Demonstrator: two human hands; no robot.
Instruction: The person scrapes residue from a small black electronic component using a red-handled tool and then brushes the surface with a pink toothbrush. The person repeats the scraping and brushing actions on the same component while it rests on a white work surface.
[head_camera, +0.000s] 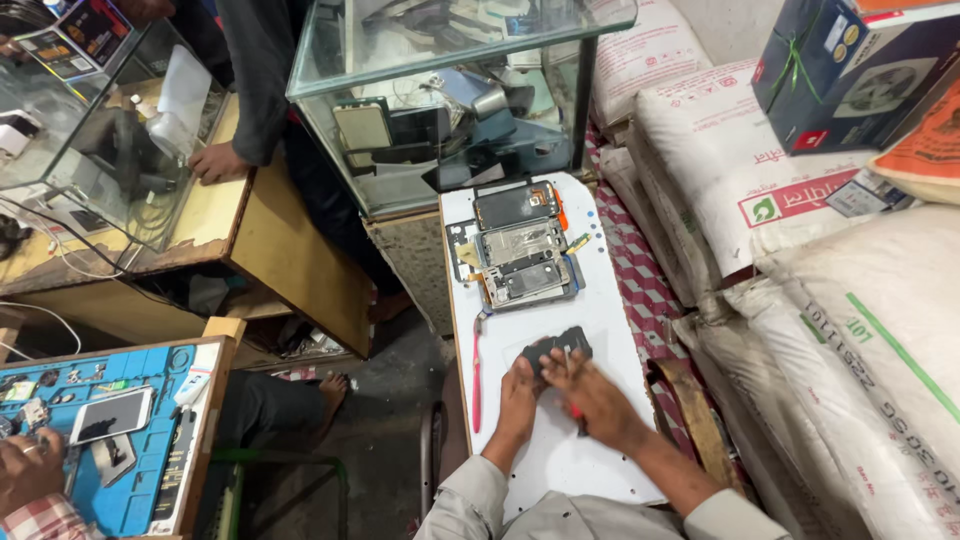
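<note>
phone (557, 349), a small dark slab, lies near the middle of the white worktop (600, 300), under both hands. left hand (519, 392) pins its near-left edge, fingers curled down onto it. right hand (598, 398) lies across the near-right side, fingers closed around a thin tool with a red tip (575, 411) that points down toward the person; whether the tool touches the phone, i cannot tell.

judging by its look, the phone is light, stiff and thin, with a smooth face that would slide on the board. it seems fragile: glass and thin parts would crack under bending or a hard pinch. the safest hold looks to be along the long edges, flat between fingers and thumb, pressed down evenly, not levered from one corner.

farther up the board sits a cluster of opened phones (520, 250), three or so laid flat and close together, their insides showing, one with an orange edge. a pink toothbrush (477, 375) lies along the left margin, just beside the left hand.

behind the board stands a glass case (440, 100) full of parts. to the right, white sacks (800, 230) are stacked, with a blue box (860, 70) on top. at lower left another person's hand (25, 465) rests on a blue mat (150, 440) beside a white phone (110, 415). a third person's hand (218, 162) leans on a wooden counter (270, 240).
</note>
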